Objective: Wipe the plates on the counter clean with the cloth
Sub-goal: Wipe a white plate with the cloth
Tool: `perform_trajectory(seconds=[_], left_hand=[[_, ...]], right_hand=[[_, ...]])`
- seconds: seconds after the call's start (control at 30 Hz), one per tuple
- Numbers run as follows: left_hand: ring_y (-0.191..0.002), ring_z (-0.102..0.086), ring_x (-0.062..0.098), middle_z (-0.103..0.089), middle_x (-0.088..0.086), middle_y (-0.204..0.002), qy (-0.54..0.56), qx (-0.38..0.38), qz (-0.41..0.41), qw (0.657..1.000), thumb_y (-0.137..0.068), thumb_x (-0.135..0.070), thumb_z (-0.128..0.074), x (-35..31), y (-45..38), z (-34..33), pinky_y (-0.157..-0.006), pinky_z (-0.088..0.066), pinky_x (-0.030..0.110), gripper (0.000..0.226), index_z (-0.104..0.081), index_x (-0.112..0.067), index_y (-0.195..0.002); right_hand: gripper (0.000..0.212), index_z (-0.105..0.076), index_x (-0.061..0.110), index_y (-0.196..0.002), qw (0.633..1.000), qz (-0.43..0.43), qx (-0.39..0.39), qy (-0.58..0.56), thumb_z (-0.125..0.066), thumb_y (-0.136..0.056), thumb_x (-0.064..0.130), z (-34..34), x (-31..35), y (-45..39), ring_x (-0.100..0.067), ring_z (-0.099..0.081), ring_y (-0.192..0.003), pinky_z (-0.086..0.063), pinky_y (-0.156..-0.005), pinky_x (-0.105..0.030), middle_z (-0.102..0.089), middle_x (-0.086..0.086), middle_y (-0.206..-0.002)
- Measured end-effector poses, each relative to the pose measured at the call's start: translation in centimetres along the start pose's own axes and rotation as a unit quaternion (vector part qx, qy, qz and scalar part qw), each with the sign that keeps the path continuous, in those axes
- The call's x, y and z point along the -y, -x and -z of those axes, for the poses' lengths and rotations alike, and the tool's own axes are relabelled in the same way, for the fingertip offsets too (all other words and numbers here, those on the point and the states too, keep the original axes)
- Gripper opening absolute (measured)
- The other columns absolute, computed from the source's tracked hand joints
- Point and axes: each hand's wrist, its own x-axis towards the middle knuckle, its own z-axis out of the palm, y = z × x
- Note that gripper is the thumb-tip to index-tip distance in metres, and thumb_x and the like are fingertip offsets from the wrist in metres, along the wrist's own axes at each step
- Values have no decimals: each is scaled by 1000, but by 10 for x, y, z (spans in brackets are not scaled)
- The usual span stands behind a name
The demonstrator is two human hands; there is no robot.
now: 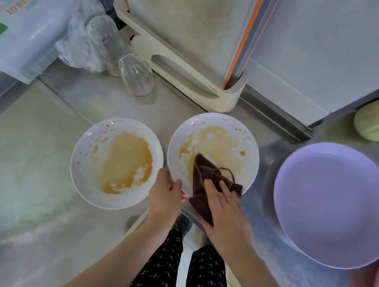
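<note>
Now: right hand (222, 206), fingers spread, presses brown cloth (204, 185) onto stained centre plate (215, 147); left hand (167, 193) apparently pinching its near rim.

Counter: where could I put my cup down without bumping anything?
Bare counter lies left of the left dirty plate. It's crowded behind, by the glasses and rack, and right, where the purple plate sits.
</note>
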Motion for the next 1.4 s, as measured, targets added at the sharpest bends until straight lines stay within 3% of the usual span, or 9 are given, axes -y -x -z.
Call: perform_trajectory(seconds=[0.13, 0.23, 0.4, 0.67, 0.77, 0.9, 1.0, 1.2, 1.4], left_hand=[[-78, -68, 26, -67, 14, -95, 5, -1, -25, 1000, -90, -1, -42, -6, -8, 1, -59, -58, 26, 31, -47, -29, -104], [-83, -68, 26, -66, 9, -97, -21, 9, -39, 999, -91, -1, -40, -11, -14, 0, -47, -51, 14, 40, -49, -23, -123], [-82, -69, 32, -67, 12, -98, -31, 26, -47, 998, -90, -1, -36, -11, -17, 4, -54, -58, 27, 38, -53, -24, -115], [-71, -70, 36, -61, 34, -93, -8, 65, -84, 994, -90, 3, -36, -21, -18, 19, -61, -61, 43, 30, -56, -15, -103], [-67, -68, 32, -59, 29, -85, 27, 75, -101, 992, -90, 7, -37, -37, -12, 29, -55, -60, 30, 37, -56, -11, -116], [-66, -63, 31, -57, 18, -77, 59, 105, -140, 983, -89, 7, -41, -63, 3, 52, -54, -58, 25, 49, -55, -35, -110], [-77, -66, 25, -61, 18, -90, 90, 110, -152, 978, -90, 2, -44, -72, 16, 61, -58, -58, 23, 45, -54, -29, -122], [-106, -65, 27, -65, 15, -120, 338, 238, -36, 910, -83, -48, -54, -73, 56, 36, -74, -57, 31, 59, -51, -12, -130], [-110, -59, 29, -63, 13, -124, 252, 230, -167, 925, -91, -54, -38, -94, 54, 68, -91, -47, 43, 52, -57, -19, -124]], right_hand=[[74, -67, 11, -113, 991, 55, -37, 119, -93, -44, 14, 15, -50, 7, -27, -62, -111, -25, -104, -42, -68, -6, -117], [72, -68, 10, -110, 991, 30, -51, 119, -93, -43, 13, 17, -54, 9, -28, -62, -111, -35, -104, -46, -69, -7, -114], [74, -66, 13, -110, 996, 47, -70, 32, -91, -41, 20, -9, -15, 3, -29, -61, -112, -35, -102, -54, -68, -3, -114], [20, -56, 14, -104, 947, 160, -276, 22, -42, -93, 7, -13, -8, -15, -26, -67, -87, -56, -72, -34, -71, -7, -92], [19, -57, 15, -101, 929, 222, -291, 58, -43, -92, 6, 12, -18, -20, -24, -66, -77, -52, -65, -29, -71, -6, -86], [18, -55, 14, -102, 911, 293, -279, 76, -46, -91, 4, 54, -23, -12, -24, -65, -72, -53, -61, -29, -71, -7, -85], [12, -55, 12, -100, 903, 300, -299, 64, -48, -92, 6, 82, -8, 1, -22, -64, -68, -51, -57, -28, -71, -7, -83], [34, -58, 12, -104, 904, 213, -368, -31, -77, -75, 12, 93, 41, 11, -23, -64, -79, -53, -66, -31, -71, -8, -93], [45, -68, 15, -110, 931, 260, -247, 70, -45, -72, 15, 130, 6, 30, -23, -66, -96, -55, -72, -29, -70, -6, -110]])
